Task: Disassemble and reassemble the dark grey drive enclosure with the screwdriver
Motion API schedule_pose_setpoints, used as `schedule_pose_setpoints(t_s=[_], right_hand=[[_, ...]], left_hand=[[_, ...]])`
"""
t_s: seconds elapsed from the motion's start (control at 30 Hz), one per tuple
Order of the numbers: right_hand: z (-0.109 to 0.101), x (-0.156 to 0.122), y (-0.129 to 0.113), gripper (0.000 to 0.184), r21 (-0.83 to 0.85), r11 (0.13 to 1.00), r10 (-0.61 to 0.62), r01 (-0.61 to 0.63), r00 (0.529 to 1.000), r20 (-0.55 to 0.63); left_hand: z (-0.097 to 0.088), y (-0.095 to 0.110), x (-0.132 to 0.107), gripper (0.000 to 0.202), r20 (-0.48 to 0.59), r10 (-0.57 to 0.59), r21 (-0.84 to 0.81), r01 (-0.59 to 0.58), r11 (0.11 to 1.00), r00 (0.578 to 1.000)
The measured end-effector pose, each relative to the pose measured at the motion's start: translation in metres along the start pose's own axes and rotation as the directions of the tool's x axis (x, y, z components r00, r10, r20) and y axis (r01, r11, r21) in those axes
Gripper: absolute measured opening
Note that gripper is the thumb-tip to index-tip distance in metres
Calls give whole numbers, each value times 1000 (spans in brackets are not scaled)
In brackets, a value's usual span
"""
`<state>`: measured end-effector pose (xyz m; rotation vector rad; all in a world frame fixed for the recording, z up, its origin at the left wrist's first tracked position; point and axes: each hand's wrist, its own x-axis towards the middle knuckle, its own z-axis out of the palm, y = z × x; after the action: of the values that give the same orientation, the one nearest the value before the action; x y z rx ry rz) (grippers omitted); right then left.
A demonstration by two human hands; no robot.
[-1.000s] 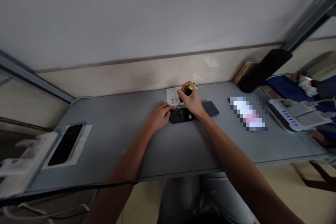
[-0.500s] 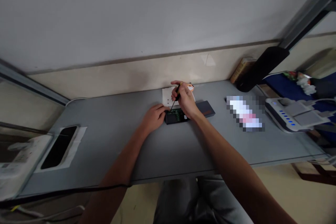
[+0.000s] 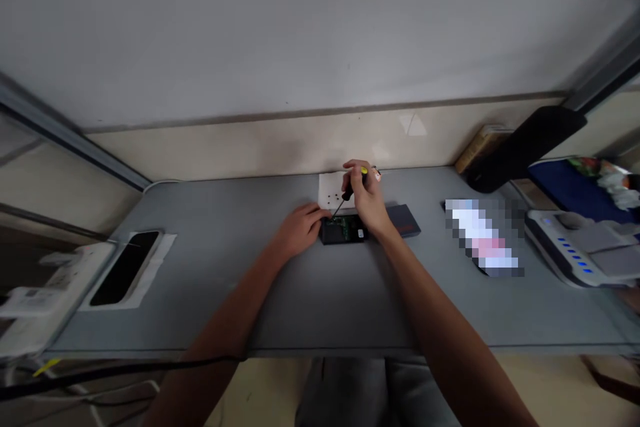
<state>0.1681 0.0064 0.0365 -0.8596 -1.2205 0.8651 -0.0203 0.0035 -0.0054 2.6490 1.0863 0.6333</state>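
Note:
My right hand [image 3: 369, 203] grips a screwdriver [image 3: 349, 193] with a black and yellow handle. The shaft slants down to the left, its tip at the upper left of a green circuit board [image 3: 345, 222] inside an open black case [image 3: 333, 237]. At the case's left end, my left hand [image 3: 300, 230] is closed against the edge, fingertips at the upper left corner near the screwdriver tip. Behind the case lies a white paper [image 3: 326, 181] with several small dark screws on it. A dark grey cover [image 3: 404, 220] rests right of the case, partly behind my right wrist.
A phone [image 3: 125, 268] lies on white paper at the left. To the right are a lit, blurred-out phone [image 3: 480, 237], a white power strip [image 3: 560, 250], a black cylinder [image 3: 530, 147] and a book [image 3: 481, 147]. A wall [image 3: 250, 147] borders the grey table [image 3: 325, 307] behind.
The camera view has shifted, so the table's things appear further right. My right hand has turned slightly, showing the yellow end of the screwdriver; its tip stays at the board's upper left.

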Motion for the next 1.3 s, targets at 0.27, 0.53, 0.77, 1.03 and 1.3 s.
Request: schedule_pose_setpoints(t_s=[0.27, 0.53, 0.77, 1.03, 1.3], right_hand=[[-14, 1, -36, 32, -56, 989, -135, 139, 989, 64], [-95, -23, -71, 39, -773, 592, 283, 226, 840, 463], [-121, -24, -76, 61, -919, 313, 614, 239, 687, 388], [-82, -13, -74, 54, -867, 461, 629, 190, 619, 470], [-71, -25, -49, 54, -821, 448, 499, 354, 663, 558]], left_hand=[[-7, 6, 1, 39, 59, -43, -33, 45, 998, 997], [-25, 20, -6, 52, 134, -172, -223, 199, 954, 976], [-32, 23, -9, 81, 285, -260, -231, 330, 915, 923], [-28, 21, -5, 88, 270, -298, -252, 366, 896, 916], [-21, 24, 1, 105, 291, -303, -184, 364, 913, 907]])
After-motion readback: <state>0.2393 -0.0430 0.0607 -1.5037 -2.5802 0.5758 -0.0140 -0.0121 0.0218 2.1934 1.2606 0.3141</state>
